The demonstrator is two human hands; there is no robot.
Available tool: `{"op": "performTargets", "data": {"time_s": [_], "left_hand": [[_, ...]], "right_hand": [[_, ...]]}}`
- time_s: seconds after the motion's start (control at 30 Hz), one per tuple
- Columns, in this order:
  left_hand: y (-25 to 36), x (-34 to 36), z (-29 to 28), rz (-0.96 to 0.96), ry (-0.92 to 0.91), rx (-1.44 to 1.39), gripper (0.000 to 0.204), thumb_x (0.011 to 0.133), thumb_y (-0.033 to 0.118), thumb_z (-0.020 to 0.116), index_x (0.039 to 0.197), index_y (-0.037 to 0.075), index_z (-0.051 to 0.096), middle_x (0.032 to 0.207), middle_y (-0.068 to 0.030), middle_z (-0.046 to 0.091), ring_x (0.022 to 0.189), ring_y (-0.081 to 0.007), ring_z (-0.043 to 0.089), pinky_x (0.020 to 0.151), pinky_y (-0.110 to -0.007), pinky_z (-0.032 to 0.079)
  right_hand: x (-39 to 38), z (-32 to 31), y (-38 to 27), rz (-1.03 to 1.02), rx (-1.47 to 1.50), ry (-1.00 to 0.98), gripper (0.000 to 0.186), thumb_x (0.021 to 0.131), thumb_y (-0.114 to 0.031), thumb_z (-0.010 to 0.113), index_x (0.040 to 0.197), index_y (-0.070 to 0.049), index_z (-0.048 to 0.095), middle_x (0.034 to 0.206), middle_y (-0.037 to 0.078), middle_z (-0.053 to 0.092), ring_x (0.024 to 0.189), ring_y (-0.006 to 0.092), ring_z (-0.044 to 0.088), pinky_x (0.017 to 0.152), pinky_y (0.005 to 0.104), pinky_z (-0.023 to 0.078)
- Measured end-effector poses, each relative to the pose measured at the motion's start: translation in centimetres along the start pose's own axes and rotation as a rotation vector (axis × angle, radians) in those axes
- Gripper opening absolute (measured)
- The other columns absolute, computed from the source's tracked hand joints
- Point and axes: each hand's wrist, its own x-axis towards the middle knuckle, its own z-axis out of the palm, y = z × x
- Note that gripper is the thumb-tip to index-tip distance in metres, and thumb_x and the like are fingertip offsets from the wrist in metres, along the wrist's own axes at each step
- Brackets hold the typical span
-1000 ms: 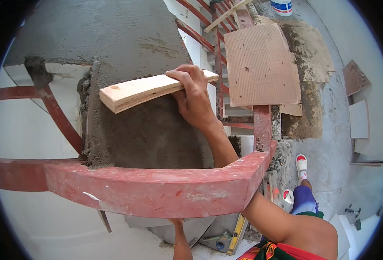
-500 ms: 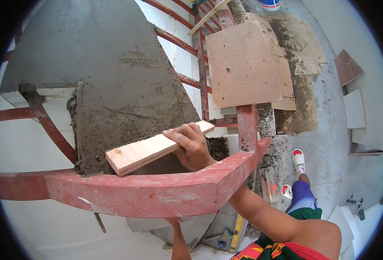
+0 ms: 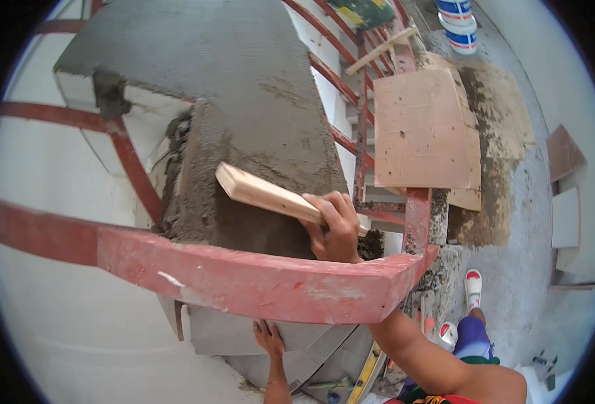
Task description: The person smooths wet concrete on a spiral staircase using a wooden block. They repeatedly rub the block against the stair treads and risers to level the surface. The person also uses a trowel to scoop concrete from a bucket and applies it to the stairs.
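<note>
My right hand (image 3: 336, 227) reaches past the red rail (image 3: 243, 277) and grips one end of a pale wooden strip (image 3: 270, 195). The strip slants up to the left over the grey mortar (image 3: 243, 94), turned partly on edge. Whether its lower edge touches the mortar is hard to tell. Below the rail, my left hand (image 3: 269, 337) lies with fingers spread on a grey tile (image 3: 223, 331). It holds nothing.
A ribbed pinkish tile (image 3: 420, 129) leans by the red post (image 3: 417, 219). Red bars (image 3: 139, 168) cross at the left. A yellow level (image 3: 367, 374) lies below. Stained cardboard (image 3: 493, 215) and stacked buckets (image 3: 460, 34) are on the floor at right.
The strip's left end has swung up and away from the rail, and the strip has tipped more on edge. My left hand now shows more fully on the tile. The whole view has shifted.
</note>
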Motion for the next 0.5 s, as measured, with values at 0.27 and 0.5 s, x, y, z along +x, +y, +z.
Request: {"op": "performTargets", "data": {"time_s": [0.27,0.5], "left_hand": [[0.8,0.2,-0.6,-0.004,0.004,0.023,0.058,0.093,0.044,0.049,0.142,0.013,0.047,0.147,-0.0248,0.034,0.135,-0.0395,0.032,0.111,-0.050,0.023],[-0.1,-0.6,-2.4,-0.041,0.042,0.046,0.056,0.092,0.040,0.054,0.141,0.014,0.049,0.145,-0.0252,0.038,0.135,-0.0393,0.034,0.111,-0.050,0.023]], "right_hand": [[-4.1,-3.0,-2.0,0.011,0.163,-0.249,0.039,0.075,-0.015,0.074,0.111,-0.003,0.064,0.087,0.013,0.056,0.076,0.0295,0.054,0.069,0.0386,0.045],[-11.3,-4.4,-3.3,0.127,-0.154,-0.275,0.029,0.090,-0.013,0.059,0.116,0.000,0.060,0.113,0.024,0.060,0.102,0.0428,0.056,0.086,0.0491,0.043]]}}
